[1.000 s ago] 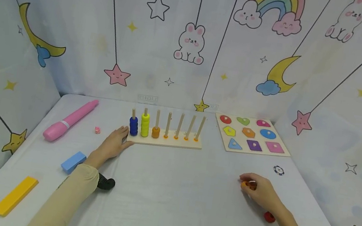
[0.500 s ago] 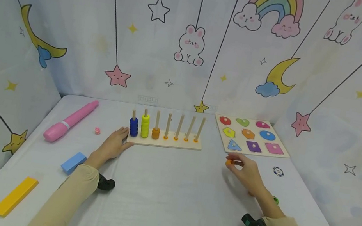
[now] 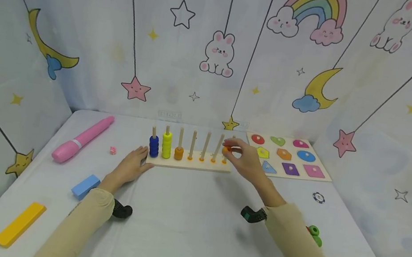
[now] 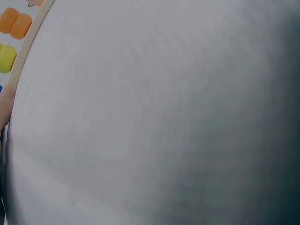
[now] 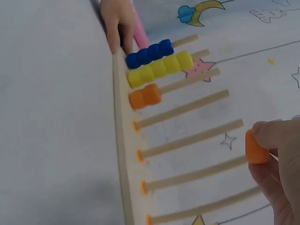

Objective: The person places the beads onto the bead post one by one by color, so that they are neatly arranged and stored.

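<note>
A wooden peg rack [image 3: 188, 165] stands at the back middle of the table. Blue beads [image 3: 153, 146], yellow beads [image 3: 166, 145] and orange beads [image 3: 178, 153] sit on its three leftmost pegs; the other pegs are bare. My left hand [image 3: 129, 169] rests at the rack's left end, its thumb [image 4: 6, 101] along the front edge. Between thumb and fingers, my right hand [image 3: 246, 159] pinches a single orange bead [image 5: 256, 147]. That bead is up near the tops of the rightmost pegs, overlapping them in the head view.
A shape puzzle board [image 3: 284, 170] lies right of the rack. Red and green beads [image 3: 314, 231] and a round patterned token [image 3: 318, 197] are on the right. Leftward lie a pink bat-shaped thing [image 3: 83, 139], a small pink piece [image 3: 113, 150], a blue block [image 3: 85, 187] and a yellow block [image 3: 20, 225].
My right hand has carried the orange bead leftward and away from me, from the right of the table to the rack's right end. My left hand has stayed at the rack's left end.
</note>
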Available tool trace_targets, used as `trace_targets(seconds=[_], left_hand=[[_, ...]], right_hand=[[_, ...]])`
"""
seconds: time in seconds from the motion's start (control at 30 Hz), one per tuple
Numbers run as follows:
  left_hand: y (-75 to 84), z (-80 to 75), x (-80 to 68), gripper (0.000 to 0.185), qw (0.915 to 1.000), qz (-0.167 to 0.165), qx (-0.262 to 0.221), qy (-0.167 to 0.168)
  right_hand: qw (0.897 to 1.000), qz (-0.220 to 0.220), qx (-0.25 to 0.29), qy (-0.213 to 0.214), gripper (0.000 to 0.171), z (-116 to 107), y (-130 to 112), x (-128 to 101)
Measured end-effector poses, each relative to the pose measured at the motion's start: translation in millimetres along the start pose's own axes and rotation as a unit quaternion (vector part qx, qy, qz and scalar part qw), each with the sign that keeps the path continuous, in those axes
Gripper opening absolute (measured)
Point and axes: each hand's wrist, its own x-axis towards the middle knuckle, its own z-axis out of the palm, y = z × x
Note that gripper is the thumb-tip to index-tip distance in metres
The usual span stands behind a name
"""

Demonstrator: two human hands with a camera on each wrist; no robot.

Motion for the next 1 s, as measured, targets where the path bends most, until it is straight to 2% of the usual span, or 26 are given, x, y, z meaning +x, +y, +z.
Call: trace_targets(seconds=[0.27,0.43,0.7,1.0], left_hand=[[-0.6,2.6,-1.2,0.066,1.0000,0.002,0.003,0.006],[0.0,2.4,-1.4,0.067,1.0000,-0.003,0.000,0.004],[4.0,0.6,-2.7,0.066,1.0000,0.000,-0.003,0.006],[3.5,-1.6,-1.9,0.065,0.9999,0.004,0.003,0.014]], right_hand=[[0.999,-0.029,0.030,-0.010,0.030,42.5,-20.8,51.5],[0.999,-0.043,0.020,-0.020,0.030,65.9,-26.9,73.5],[0.999,-0.036,0.001,-0.038,0.026,87.5,-32.7,90.6],[0.996,-0.038,-0.050,-0.060,0.028,94.3,-37.6,100.8]])
